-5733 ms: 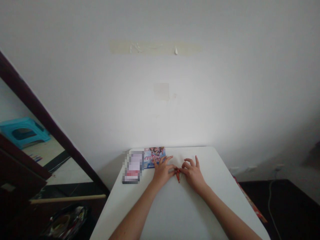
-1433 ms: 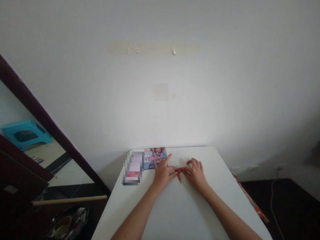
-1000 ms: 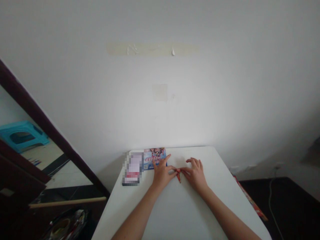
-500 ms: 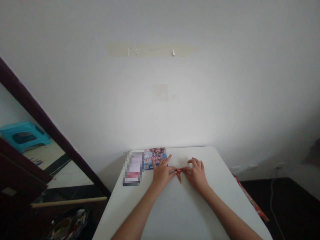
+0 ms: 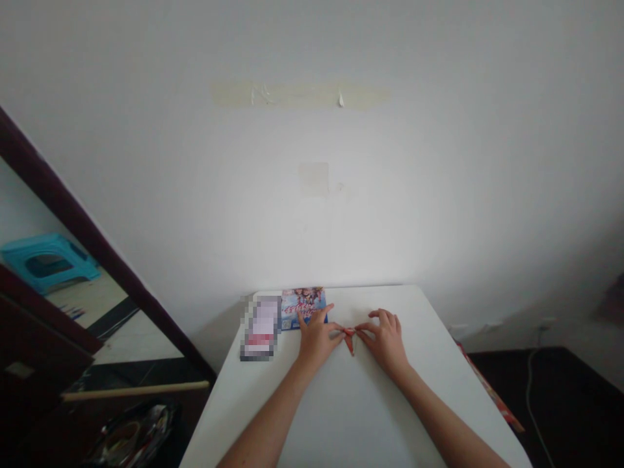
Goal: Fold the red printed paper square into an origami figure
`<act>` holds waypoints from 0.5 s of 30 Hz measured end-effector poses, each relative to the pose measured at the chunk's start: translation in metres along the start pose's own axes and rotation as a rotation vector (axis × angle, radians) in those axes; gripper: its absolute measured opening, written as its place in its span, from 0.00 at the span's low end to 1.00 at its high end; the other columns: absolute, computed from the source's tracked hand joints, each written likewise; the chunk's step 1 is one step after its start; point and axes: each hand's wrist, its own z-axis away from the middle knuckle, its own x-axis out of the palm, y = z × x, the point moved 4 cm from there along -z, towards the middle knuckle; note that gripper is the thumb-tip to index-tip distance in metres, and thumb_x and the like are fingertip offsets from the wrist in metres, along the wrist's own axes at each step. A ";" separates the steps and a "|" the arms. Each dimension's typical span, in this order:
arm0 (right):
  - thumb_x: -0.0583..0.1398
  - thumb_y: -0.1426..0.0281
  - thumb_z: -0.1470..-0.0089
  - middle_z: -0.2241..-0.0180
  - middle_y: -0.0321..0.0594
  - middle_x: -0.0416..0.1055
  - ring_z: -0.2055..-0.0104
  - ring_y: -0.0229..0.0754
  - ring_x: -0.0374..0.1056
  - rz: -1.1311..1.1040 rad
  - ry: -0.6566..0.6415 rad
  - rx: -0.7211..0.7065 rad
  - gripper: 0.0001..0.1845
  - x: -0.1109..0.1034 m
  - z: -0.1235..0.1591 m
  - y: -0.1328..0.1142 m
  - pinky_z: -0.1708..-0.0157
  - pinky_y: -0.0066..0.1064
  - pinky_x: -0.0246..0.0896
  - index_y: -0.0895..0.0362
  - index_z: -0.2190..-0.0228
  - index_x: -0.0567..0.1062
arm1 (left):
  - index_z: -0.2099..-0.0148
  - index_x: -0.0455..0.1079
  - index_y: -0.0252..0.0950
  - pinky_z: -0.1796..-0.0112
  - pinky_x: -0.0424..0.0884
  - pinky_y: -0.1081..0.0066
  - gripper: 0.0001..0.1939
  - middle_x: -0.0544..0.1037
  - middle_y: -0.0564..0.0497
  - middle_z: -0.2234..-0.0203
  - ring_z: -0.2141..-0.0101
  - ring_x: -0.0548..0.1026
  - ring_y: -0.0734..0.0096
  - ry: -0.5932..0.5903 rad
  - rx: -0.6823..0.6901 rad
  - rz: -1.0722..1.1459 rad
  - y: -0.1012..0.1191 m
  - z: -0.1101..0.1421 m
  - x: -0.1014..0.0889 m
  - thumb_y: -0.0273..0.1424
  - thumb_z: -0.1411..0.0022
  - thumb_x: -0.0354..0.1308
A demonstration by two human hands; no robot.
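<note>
Right hand point(image 5: 386, 339) has shifted slightly rightward since the preceding frame; compared with the earliest frame, its raised finger is now bent in beside the others. Left hand point(image 5: 316, 339) nearly unchanged.

Object: small, red, pointed piece of folded material, apparently paper point(image 5: 350, 343), on or just above the white, round-cornered table point(image 5: 351, 416), between the hands, its narrow tip directed toward the wearer. Left hand: thumb and forefinger grasping the left side of its upper end, other fingers spread. Right hand: thumb and forefinger pinched at the right side of the same end, remaining fingers loosely curled above.

Surroundings: blue, red and white printed flat sheet or booklet point(image 5: 302, 307) near the far table edge, partly behind the left-hand fingers; contact cannot be determined. Left of it, a pixelated, dark-edged rectangular object point(image 5: 262, 328), details obscured. Beyond the table, a pale wall point(image 5: 312, 240); far left, a bright blue plastic stool point(image 5: 46, 263).
</note>
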 end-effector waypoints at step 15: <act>0.60 0.58 0.41 0.50 0.40 0.66 0.39 0.52 0.53 0.008 -0.092 0.112 0.09 -0.002 -0.002 -0.003 0.38 0.61 0.39 0.37 0.64 0.81 | 0.63 0.80 0.53 0.43 0.33 0.25 0.07 0.64 0.59 0.36 0.35 0.54 0.40 -0.097 -0.104 -0.073 -0.008 -0.005 -0.002 0.43 0.46 0.67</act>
